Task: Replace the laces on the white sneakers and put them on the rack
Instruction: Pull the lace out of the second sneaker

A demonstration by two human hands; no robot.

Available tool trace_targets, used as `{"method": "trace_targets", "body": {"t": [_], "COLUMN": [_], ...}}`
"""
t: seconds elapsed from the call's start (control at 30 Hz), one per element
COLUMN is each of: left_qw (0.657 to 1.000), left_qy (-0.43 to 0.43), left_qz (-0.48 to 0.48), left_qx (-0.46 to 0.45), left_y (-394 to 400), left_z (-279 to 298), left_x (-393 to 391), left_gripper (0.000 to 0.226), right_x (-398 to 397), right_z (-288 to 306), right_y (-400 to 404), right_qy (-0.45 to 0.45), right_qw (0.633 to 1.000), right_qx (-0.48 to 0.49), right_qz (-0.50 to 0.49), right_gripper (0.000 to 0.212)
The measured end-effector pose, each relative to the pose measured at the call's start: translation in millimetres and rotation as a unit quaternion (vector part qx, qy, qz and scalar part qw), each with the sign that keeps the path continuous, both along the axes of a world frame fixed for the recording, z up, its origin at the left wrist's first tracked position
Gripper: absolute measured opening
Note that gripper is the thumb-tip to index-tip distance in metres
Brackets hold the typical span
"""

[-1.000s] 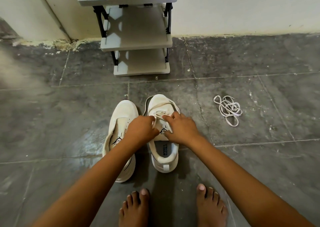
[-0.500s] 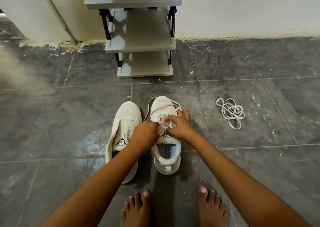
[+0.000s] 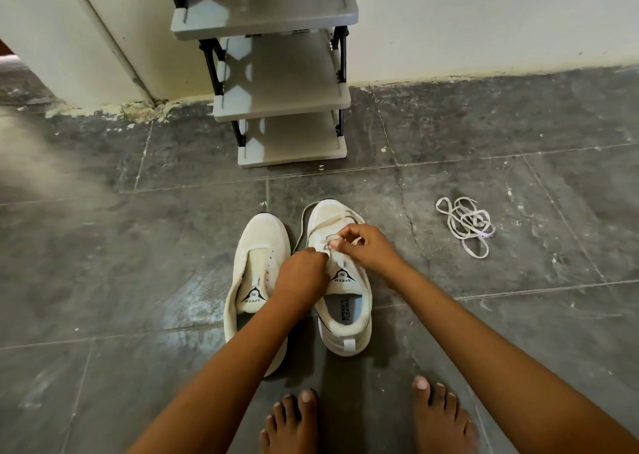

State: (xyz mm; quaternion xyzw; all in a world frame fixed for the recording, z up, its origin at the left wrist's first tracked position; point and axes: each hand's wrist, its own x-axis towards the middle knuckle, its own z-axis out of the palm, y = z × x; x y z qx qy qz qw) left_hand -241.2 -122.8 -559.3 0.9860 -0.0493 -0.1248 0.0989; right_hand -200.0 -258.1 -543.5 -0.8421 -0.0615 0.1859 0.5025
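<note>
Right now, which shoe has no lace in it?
The left sneaker, beside the one being laced: its eyelets are bare, while the right sneaker has lace across its toe end.

You see soft, even daylight, pale hexagon patches on the rack [image 3: 276, 83], faint shadows under your forearms, sharp focus, and wide-angle bending at the edges.

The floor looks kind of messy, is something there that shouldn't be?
Yes. A loose white lace lies in a tangled heap on the floor tiles, right of the sneakers and touching neither. The left sneaker has no lace. Along the wall's base, the paint looks chipped and flaky.
</note>
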Motion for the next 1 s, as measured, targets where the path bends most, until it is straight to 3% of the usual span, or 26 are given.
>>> {"method": "trace_targets", "body": {"t": [0.07,0.13,0.23,0.3,0.37,0.43,0.5,0.57,0.63,0.7,0.77,0.83,0.93,1.0], "left_qw": [1.0,1.0,1.0,1.0,1.0,1.0,1.0,1.0,1.0,1.0,0.998,0.996,0.995,0.996], "left_qy": [0.0,0.001,0.0,-0.002,-0.003,-0.005,-0.005,-0.002,-0.005,-0.009,-0.012,-0.015,-0.003,0.001], "left_qz": [-0.004,-0.006,-0.008,-0.01,-0.006,-0.005,-0.001,0.003,0.003,0.005,0.012,0.017,0.024,0.022], "left_qx": [0.001,0.0,0.006,0.016,0.024,0.031,0.028,0.014,-0.001,-0.023,-0.056,-0.085,-0.101,-0.083], "left_y": [0.4,0.5,0.3,-1.4,-3.9,-5.8,-5.9,-4.0,-1.5,0.5,2.7,6.6,10.9,8.9], "left_z": [1.3,2.1,2.8,3.1,2.7,3.3,4.7,5.9,5.4,4.7,6.0,8.7,11.5,10.9], "left_x": [0.3,-0.6,-1.4,-1.4,-1.1,-0.7,-1.0,-2.1,-2.8,-3.3,-2.6,-1.7,-0.5,0.9], "left_gripper": [0.024,0.024,0.023,0.024,0.023,0.023,0.023,0.022,0.021,0.021,0.026,0.031,0.031,0.03], "right_x": [3.1,3.7,7.5,7.6,3.9,2.9,10.9,20.7,23.5,11.5,-0.2,-6.9,-6.2,-5.0], "right_z": [-3.8,-1.1,7.2,13.3,33.7,70.9,101.9,104.4,80.4,49.0,25.5,17.1,16.7,19.7], "right_y": [-9.1,-13.3,-10.3,-5.6,5.1,18.9,27.5,28.9,19.6,7.1,-0.2,0.9,7.9,10.3], "right_qy": [-0.046,-0.132,-0.171,-0.112,-0.043,-0.005,-0.049,-0.131,-0.153,-0.128,-0.125,-0.152,-0.212,-0.22], "right_qw": [0.987,0.945,0.929,0.962,0.998,0.984,0.969,0.981,0.987,0.962,0.916,0.883,0.84,0.847], "right_qx": [-0.146,-0.283,-0.317,-0.244,-0.05,0.178,0.24,0.145,-0.035,-0.225,-0.344,-0.401,-0.458,-0.451], "right_qz": [0.057,0.093,0.087,0.05,0.008,-0.013,0.004,0.004,0.014,0.086,0.166,0.19,0.197,0.176], "right_gripper": [0.02,0.023,0.022,0.015,0.014,0.016,0.016,0.017,0.013,0.014,0.03,0.039,0.033,0.027]}}
